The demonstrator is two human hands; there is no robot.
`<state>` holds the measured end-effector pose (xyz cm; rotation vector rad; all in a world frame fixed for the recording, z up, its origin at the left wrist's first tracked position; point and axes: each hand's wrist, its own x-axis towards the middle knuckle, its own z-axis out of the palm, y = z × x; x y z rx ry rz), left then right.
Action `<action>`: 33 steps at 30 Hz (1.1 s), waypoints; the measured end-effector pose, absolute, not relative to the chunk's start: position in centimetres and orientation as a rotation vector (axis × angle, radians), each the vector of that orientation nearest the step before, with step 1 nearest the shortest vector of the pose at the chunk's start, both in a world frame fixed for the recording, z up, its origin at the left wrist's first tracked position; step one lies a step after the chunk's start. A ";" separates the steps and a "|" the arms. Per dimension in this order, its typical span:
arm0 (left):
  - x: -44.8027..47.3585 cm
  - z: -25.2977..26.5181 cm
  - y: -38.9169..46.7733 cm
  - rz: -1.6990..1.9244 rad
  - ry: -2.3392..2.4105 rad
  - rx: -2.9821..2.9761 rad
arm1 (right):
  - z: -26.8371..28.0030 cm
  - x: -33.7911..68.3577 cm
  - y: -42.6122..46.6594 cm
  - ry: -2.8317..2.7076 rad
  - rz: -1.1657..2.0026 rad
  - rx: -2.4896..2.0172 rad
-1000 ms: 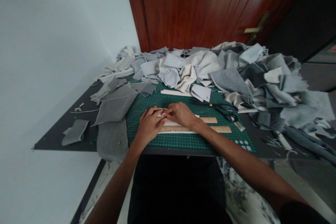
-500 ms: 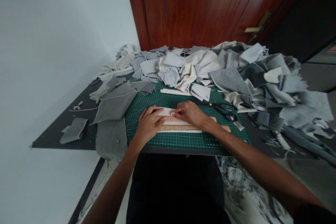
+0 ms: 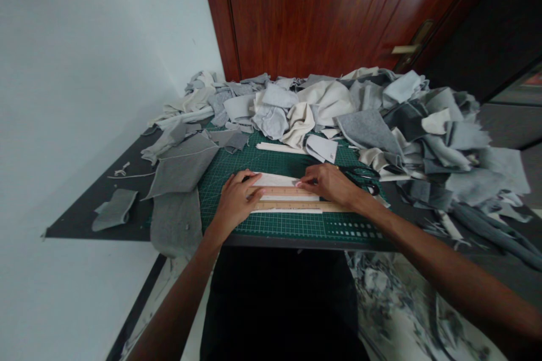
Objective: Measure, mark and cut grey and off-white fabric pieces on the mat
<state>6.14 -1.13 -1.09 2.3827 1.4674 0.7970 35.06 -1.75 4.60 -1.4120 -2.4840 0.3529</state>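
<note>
A white fabric strip (image 3: 275, 179) lies on the green cutting mat (image 3: 279, 228), partly under a wooden ruler (image 3: 282, 190). My left hand (image 3: 237, 198) rests over the left end of the ruler and strip, fingers spread and thumb pressing on the ruler. My right hand (image 3: 326, 183) is at the ruler's upper edge towards its right end, fingertips closed in a pinch. A small pinkish-white spot shows at those fingertips, too small to name. Nearer the front edge lies a second wooden ruler (image 3: 292, 205), with white material along its lower side.
Black scissors (image 3: 359, 172) lie just behind my right hand, partly hidden by it. Grey and cream fabric scraps (image 3: 330, 98) are heaped along the back and right side. Grey cloth (image 3: 178, 220) hangs over the table's front edge on the left. A folded pale piece (image 3: 322, 148) sits behind.
My right hand has slid to the right along the ruler's upper edge, uncovering more of the white strip. My left hand stays in place on the ruler.
</note>
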 end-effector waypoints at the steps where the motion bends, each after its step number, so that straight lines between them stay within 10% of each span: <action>1: 6.2 -1.1 -1.1 0.795 1.466 2.382 | 4.6 35.4 -1.8 -2.486 0.351 -1.419; 33: 6.3 -1.2 -1.3 0.797 1.476 2.380 | 5.2 41.6 -3.3 -2.505 0.196 -1.576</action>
